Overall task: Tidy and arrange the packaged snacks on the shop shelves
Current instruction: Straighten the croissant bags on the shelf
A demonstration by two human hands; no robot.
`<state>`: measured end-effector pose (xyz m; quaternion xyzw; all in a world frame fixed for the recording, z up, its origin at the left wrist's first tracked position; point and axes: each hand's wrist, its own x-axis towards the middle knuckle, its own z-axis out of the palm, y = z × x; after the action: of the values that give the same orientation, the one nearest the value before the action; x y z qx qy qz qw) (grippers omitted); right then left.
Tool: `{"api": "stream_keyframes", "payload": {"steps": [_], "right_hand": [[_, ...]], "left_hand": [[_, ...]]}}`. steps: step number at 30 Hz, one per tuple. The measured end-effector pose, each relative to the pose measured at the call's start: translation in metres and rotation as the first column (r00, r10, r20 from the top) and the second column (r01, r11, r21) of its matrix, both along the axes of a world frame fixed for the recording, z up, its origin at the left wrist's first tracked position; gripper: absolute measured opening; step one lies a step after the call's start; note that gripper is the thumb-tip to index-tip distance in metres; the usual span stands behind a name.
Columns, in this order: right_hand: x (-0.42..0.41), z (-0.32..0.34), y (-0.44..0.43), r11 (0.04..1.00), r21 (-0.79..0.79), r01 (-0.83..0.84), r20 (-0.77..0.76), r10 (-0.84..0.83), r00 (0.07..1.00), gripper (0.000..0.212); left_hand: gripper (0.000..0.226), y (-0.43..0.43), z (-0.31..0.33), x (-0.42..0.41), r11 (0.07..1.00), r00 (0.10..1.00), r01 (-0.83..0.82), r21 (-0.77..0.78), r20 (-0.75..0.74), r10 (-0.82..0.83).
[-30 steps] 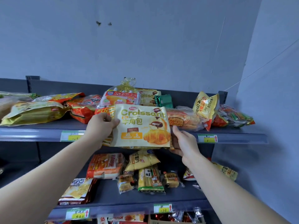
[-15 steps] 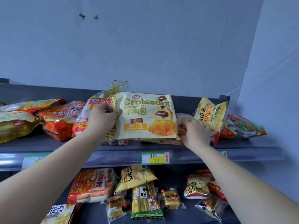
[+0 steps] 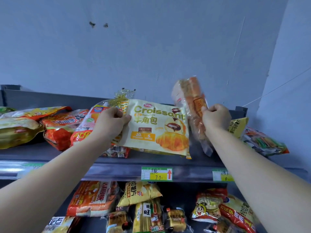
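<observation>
Left hand (image 3: 111, 122) grips croissant bag (image 3: 158, 128); right hand (image 3: 216, 116) grips clear packet (image 3: 193, 105)

Croissant bag (image 3: 156, 128): pale cream-yellow ground, olive-green lettering, two orange panels, golden-orange croissant print, dark brown chocolate drip.
Clear-wrapped pack (image 3: 193, 105): see-through film, tan and orange contents, orange label.
Ribbon (image 3: 121, 98): glittery gold.
Red bag (image 3: 62, 130): red-orange, shiny.
Gold bag (image 3: 16, 132): yellow-gold foil, small red mark.
Yellow bag (image 3: 237, 125): bright yellow, dark characters.
Mixed pack (image 3: 264, 142): clear film over green, orange and red pieces.
Top shelf (image 3: 151, 160): dark grey.
Price tag (image 3: 156, 173): green border, white and yellow fields, red arrow.
Wall (image 3: 151, 47): pale blue-grey, two dark specks.
Lower shelf: orange-and-white pack (image 3: 92, 199); yellow chip bag (image 3: 139, 192); cartoon-face bag (image 3: 207, 209), yellow face, red top.
</observation>
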<state>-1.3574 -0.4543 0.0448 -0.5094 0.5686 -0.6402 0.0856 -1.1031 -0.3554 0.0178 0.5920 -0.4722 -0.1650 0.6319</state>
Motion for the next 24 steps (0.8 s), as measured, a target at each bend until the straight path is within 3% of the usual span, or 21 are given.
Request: {"api": "stream_keyframes", "payload": {"steps": [2, 4, 11, 13, 15, 17, 19, 21, 23, 24], "right_hand": [[-0.002, 0.01, 0.002, 0.998, -0.057, -0.032, 0.125, 0.039, 0.991, 0.028], [-0.003, 0.016, 0.005, 0.992, -0.11, -0.056, 0.149, 0.072, 0.986, 0.026], [-0.003, 0.013, 0.009, 0.976, -0.196, -0.098, 0.113, 0.121, 0.986, 0.033], [-0.001, 0.01, 0.011, 0.975, -0.196, -0.105, 0.066, 0.12, 0.991, 0.034], [0.0, 0.007, 0.013, 0.973, -0.2, -0.113, 0.031, 0.122, 0.992, 0.032], [0.003, 0.006, 0.015, 0.967, -0.22, -0.129, -0.012, 0.13, 0.991, 0.031], [0.006, 0.006, 0.018, 0.953, -0.263, -0.148, -0.069, 0.135, 0.988, 0.029], [0.011, 0.005, 0.024, 0.928, -0.33, -0.172, -0.151, 0.128, 0.98, 0.028], [0.016, 0.003, 0.03, 0.876, -0.433, -0.212, -0.263, 0.102, 0.959, 0.028], [0.019, 0.002, 0.033, 0.838, -0.488, -0.245, -0.331, 0.082, 0.94, 0.028]], "left_hand": [[0.028, -0.002, -0.003, -0.01, 0.999, 0.994, -0.046, 0.028, 0.098, 0.043], [0.022, -0.007, -0.008, -0.022, 0.995, 0.986, -0.076, 0.062, 0.155, 0.066], [0.009, -0.046, -0.02, -0.052, 0.985, 0.991, -0.126, 0.118, 0.068, 0.118], [0.031, -0.05, -0.021, -0.055, 0.984, 0.994, -0.083, 0.158, 0.088, 0.07], [0.048, -0.047, -0.023, -0.056, 0.978, 0.979, -0.036, 0.204, 0.203, -0.006], [0.044, -0.041, -0.021, -0.059, 0.983, 0.965, -0.001, 0.181, 0.257, -0.046], [0.039, -0.032, -0.015, -0.061, 0.994, 0.986, 0.061, 0.087, 0.146, -0.073], [0.045, -0.022, 0.002, -0.061, 0.986, 0.97, 0.166, -0.003, -0.178, -0.164], [0.065, -0.007, 0.022, -0.056, 0.957, 0.823, 0.278, -0.083, -0.494, -0.282], [0.076, 0.001, 0.031, -0.052, 0.939, 0.75, 0.326, -0.111, -0.574, -0.329]]}}
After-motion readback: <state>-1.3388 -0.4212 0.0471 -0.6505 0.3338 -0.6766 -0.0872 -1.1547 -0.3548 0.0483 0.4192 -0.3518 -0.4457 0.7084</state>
